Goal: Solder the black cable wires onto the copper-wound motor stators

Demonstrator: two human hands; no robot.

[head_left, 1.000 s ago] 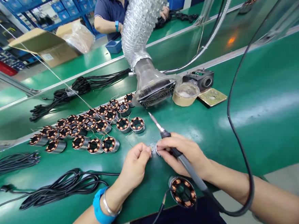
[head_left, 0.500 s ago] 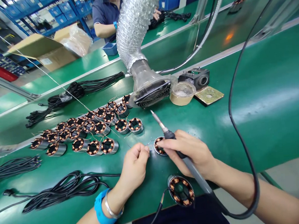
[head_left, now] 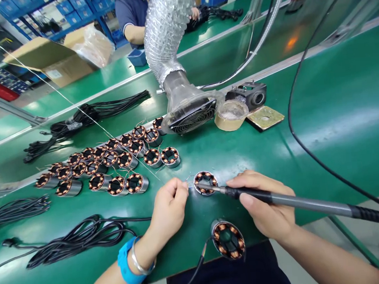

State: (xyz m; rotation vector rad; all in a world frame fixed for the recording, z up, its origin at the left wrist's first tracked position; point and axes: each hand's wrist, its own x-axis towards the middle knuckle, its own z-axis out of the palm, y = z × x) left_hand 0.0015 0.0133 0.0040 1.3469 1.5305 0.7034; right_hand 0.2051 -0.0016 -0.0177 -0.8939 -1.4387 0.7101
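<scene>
- My right hand [head_left: 267, 208] is closed in a grip on a soldering iron [head_left: 297, 201]. It lies nearly level, its tip pointing left and resting on a small copper-wound stator [head_left: 205, 182].
- That stator sits flat on the green worktop [head_left: 338, 140], between my two hands and just beyond them.
- My left hand [head_left: 168, 210] is pinched together at the fingertips, just left of the stator. What it holds is too fine to make out; it may be a thin wire.
- A second stator [head_left: 228, 239] sits at the near edge of the worktop, close to my right wrist, with a black lead running off below it.
- Open worktop stretches to the right of my right hand, crossed only by the iron's black cable [head_left: 310, 151].
- To the left, rows of stators [head_left: 106, 165] crowd the surface, with bundled black cables [head_left: 76, 238] nearer me.
- Straight ahead, a fume extractor hood [head_left: 192, 111] on a silver duct hangs low, with a roll of tape [head_left: 231, 115] beside it.
- Beyond a second worktop, another person [head_left: 131, 12] is cut off by the top of the frame.
- My right forearm leaves the frame at the bottom.
</scene>
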